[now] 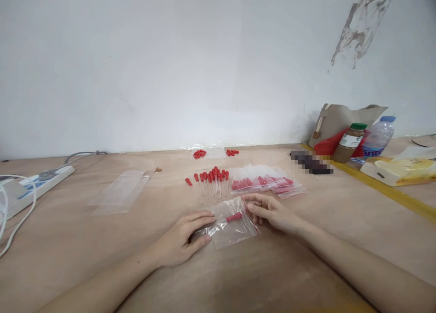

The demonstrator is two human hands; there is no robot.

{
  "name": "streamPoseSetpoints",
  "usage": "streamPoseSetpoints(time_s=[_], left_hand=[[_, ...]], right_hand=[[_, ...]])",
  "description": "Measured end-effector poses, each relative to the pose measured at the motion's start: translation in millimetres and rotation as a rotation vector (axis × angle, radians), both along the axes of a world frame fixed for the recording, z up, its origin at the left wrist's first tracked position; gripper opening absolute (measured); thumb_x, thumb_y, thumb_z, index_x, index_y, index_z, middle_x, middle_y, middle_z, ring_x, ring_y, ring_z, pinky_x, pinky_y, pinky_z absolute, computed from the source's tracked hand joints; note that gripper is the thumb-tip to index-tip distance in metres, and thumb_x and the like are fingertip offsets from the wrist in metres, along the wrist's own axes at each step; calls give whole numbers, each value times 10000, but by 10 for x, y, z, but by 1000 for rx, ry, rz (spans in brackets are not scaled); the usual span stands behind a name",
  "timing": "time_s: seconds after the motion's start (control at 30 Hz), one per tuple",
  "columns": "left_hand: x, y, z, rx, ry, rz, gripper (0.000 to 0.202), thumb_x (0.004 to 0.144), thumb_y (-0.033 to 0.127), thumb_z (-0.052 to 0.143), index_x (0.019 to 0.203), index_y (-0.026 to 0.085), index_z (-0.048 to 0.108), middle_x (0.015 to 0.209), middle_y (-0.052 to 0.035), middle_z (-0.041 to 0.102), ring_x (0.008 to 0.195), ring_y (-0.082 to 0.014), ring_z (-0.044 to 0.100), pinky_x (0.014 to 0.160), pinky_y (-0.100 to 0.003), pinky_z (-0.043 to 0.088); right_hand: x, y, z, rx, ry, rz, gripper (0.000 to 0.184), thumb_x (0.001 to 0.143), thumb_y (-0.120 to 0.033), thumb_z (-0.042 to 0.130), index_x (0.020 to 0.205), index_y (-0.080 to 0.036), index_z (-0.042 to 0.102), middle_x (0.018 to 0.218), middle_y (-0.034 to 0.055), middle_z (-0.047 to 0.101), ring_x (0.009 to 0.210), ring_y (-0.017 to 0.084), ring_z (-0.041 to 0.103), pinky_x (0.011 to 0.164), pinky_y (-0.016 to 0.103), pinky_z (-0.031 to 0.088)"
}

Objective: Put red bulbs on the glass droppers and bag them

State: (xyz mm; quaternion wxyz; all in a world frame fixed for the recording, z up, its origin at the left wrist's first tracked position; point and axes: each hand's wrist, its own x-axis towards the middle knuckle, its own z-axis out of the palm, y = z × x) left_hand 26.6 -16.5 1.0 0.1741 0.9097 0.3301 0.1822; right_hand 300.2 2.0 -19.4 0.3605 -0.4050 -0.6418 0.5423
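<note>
A clear zip-lock bag (pixel 221 236) lies in front of me with a dropper inside. The dropper's red rubber bulb (pixel 234 217) points toward the bag's red-edged zip end on the right. My left hand (pixel 184 238) holds the left end of the bag, fingers over the top and thumb at the near side; it hides part of the dropper's tube. At the zip edge, the curled fingers of my right hand (pixel 267 211) grip the bag's far right corner. Just beyond the bag are several loose droppers with red bulbs (pixel 215 174) and clear tubes.
Filled bags with red-bulbed droppers (pixel 269 181) overlap behind my right hand. Flat clear bags (pixel 119 192) lie left. Loose red bulbs (pixel 199 154) sit near the wall. A power strip (pixel 51 181) is far left; a jar (pixel 350 142), water bottle (pixel 379 138) and yellow packet (pixel 398 171) stand right.
</note>
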Motion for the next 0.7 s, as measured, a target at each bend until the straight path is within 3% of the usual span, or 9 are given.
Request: streamPoseSetpoints(time_s=[0.1,0.2,0.3,0.37,0.5,0.6,0.7], left_hand=[[-12,12,-34,-2,9,6,374,862,310,446,1232,260,471,1265,-45,486,1169,-213,429,972,-396,370],[-21,16,-43,-8,38,14,370,877,309,416,1243,271,460,1292,-39,460,1187,-208,411,980,-393,363],[-25,8,-33,-10,43,8,371,886,304,398,1253,272,447,1299,-36,452,1193,-206,404,985,-392,358],[-28,1,-28,-9,34,11,365,894,308,383,1250,269,451,1310,-35,440,1205,-211,387,992,-405,346],[-37,-1,-36,4,42,38,350,911,321,338,1222,260,486,1333,-36,408,1237,-218,338,1016,-432,299],[-42,2,-54,27,46,36,351,894,337,381,1222,263,482,1315,-45,424,1224,-218,355,1012,-423,309],[-48,-2,-64,43,45,35,379,876,339,419,1247,271,445,1312,-46,419,1207,-214,374,1006,-405,323]], right_hand=[[-12,-12,-35,101,-63,-212,402,744,-411,548,1056,-164,497,550,-50,502,409,71,412,425,202,323],[8,17,33,314,-211,-352,222,752,-345,525,876,-164,562,532,-24,523,470,102,460,475,224,358],[-11,171,212,559,-446,-360,117,738,-253,514,722,-178,602,632,19,589,560,125,501,540,241,373],[-88,366,342,644,-593,-326,108,716,-201,518,694,-177,621,701,33,620,626,136,524,602,248,379],[-368,874,446,402,-727,-378,123,710,-202,529,624,-158,606,690,51,635,692,156,556,645,243,385],[-553,1175,369,278,-740,-416,202,729,-262,536,565,-149,573,546,73,594,603,181,566,571,264,390],[-639,1312,262,159,-710,-434,222,717,-293,568,539,-160,561,442,63,542,527,187,565,504,266,389]])
